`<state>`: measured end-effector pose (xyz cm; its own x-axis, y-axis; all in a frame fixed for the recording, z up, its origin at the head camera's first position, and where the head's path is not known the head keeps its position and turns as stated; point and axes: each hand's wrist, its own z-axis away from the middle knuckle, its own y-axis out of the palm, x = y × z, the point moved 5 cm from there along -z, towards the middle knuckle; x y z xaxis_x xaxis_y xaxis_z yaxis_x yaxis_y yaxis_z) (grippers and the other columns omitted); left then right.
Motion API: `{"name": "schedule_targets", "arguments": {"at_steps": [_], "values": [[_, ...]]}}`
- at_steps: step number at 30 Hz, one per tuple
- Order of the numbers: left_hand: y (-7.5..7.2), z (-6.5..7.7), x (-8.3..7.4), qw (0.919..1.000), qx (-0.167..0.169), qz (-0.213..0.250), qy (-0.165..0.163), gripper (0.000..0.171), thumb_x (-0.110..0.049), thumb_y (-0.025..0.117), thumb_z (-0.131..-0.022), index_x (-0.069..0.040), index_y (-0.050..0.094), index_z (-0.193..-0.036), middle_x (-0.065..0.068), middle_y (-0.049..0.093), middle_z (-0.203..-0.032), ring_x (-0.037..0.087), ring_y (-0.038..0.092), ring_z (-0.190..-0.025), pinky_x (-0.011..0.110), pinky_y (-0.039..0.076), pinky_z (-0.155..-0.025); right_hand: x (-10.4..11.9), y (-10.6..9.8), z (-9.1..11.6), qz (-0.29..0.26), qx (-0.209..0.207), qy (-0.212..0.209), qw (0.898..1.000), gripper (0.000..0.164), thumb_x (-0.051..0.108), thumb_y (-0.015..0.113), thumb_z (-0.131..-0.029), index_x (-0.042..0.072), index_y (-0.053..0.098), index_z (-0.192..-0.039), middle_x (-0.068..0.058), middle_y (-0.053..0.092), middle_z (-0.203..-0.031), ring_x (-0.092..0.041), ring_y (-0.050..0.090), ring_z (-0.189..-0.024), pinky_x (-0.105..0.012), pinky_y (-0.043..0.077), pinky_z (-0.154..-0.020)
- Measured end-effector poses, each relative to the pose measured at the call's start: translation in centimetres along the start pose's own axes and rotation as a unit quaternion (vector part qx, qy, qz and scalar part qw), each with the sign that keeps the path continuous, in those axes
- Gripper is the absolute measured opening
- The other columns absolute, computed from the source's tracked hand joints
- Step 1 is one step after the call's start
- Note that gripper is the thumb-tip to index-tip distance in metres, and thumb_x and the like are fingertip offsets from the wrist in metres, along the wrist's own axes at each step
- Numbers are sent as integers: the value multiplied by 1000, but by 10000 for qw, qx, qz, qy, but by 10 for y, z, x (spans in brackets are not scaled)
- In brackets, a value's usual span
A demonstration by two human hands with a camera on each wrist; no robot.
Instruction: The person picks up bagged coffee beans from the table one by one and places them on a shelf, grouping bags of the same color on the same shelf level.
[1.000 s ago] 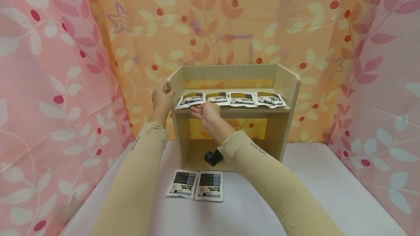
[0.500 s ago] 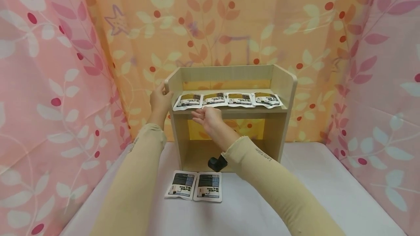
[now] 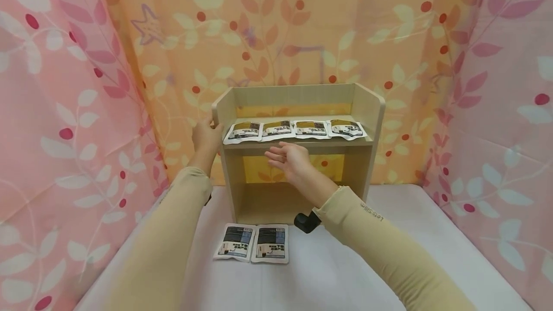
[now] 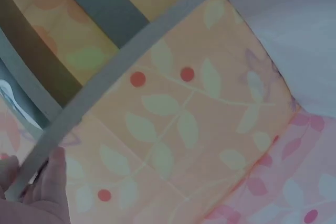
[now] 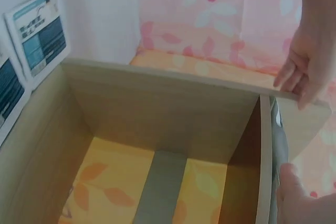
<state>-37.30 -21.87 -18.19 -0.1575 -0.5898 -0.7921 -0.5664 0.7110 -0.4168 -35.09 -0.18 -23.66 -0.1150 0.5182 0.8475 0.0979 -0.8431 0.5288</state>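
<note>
A small light-wood shelf (image 3: pixel 375 109) stands on the white table. My left hand (image 3: pixel 205 140) holds the front edge of its left side panel; in the left wrist view, the thumb and fingers (image 4: pixel 52 182) straddle the panel edge. Several flat white packets with printed labels lie in a row on the upper board, the leftmost packet (image 3: pixel 244 131) nearest that hand. My right hand (image 3: pixel 294 160), palm turned up and fingers extended, is in front of the upper board's edge with nothing in it.
Two more packets, a left one (image 3: pixel 235 242) and a right one (image 3: pixel 270 244), lie side by side on the table (image 3: pixel 328 272) before the shelf. Patterned curtains (image 3: pixel 268 23) hang behind and at both sides. A black wrist mount (image 3: pixel 306 222) sits under the right sleeve.
My right hand has drawn back from the packet row, down and to the right. The left hand keeps its hold on the side panel. The view has shifted slightly.
</note>
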Motion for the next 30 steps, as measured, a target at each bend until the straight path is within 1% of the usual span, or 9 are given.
{"name": "schedule_targets", "arguments": {"at_steps": [3,8,12,15,21,23,26,28,30], "values": [[0,6,5,9997,257,-40,34,36,-10,51,-95,0,58,-128,21,62,-124,34,57,-116,43,45,-94,4,-12,3,316,47,-33,9995,46,-6,37,-99,-5,35,-145,-27,46,-141,-36,52,-124,-43,41,-101],[-4,21,16,9948,805,608,-108,49,-9,48,-94,-1,46,-142,23,56,-132,32,56,-119,38,49,-88,9,-37,9,927,126,-56,9956,46,-1,38,-101,-4,34,-147,-24,45,-144,-35,51,-125,-40,43,-100],[-8,36,30,9793,1107,1593,-584,53,-8,45,-97,2,33,-149,24,48,-141,33,49,-128,40,43,-99,15,-57,12,1315,195,-89,9911,46,2,39,-102,-5,32,-147,-24,44,-144,-35,50,-126,-35,47,-94],[-11,46,38,9658,1192,2145,-834,55,-6,41,-99,3,25,-151,26,43,-144,35,46,-129,43,42,-100,20,-70,14,1471,225,-145,9888,46,4,39,-103,-5,32,-147,-24,43,-145,-33,53,-124,-30,51,-88],[-12,62,54,9672,1214,2045,-892,55,1,38,-95,6,28,-149,27,45,-142,33,42,-130,23,45,-78,34,-94,23,1783,147,-484,9827,45,5,41,-103,-8,31,-145,-26,41,-146,-21,65,-108,-25,53,-83],[-11,68,59,9698,1269,1890,-872,53,0,39,-96,7,29,-148,29,45,-141,34,42,-131,19,43,-73,39,-102,26,1855,60,-668,9804,44,4,42,-102,-10,32,-143,-26,46,-141,-16,67,-100,-25,53,-82],[-7,75,63,9702,1408,1795,-811,53,0,40,-97,9,28,-147,32,43,-141,38,41,-132,25,46,-87,45,-113,30,1901,-97,-963,9770,42,3,43,-101,-12,35,-139,-15,63,-120,-9,69,-88,-25,54,-79],[-5,79,65,9707,1449,1770,-737,53,1,41,-96,11,28,-146,34,41,-141,40,40,-133,35,39,-102,49,-120,33,1944,-182,-1150,9740,40,3,44,-101,-12,36,-137,-3,67,-105,-7,69,-85,-24,54,-77],[-4,82,67,9712,1416,1780,-704,53,2,42,-95,12,29,-145,35,40,-141,41,38,-134,45,32,-109,52,-126,35,2076,-238,-1301,9692,40,4,44,-101,-12,37,-137,6,66,-96,-6,68,-86,-22,54,-76]]}}
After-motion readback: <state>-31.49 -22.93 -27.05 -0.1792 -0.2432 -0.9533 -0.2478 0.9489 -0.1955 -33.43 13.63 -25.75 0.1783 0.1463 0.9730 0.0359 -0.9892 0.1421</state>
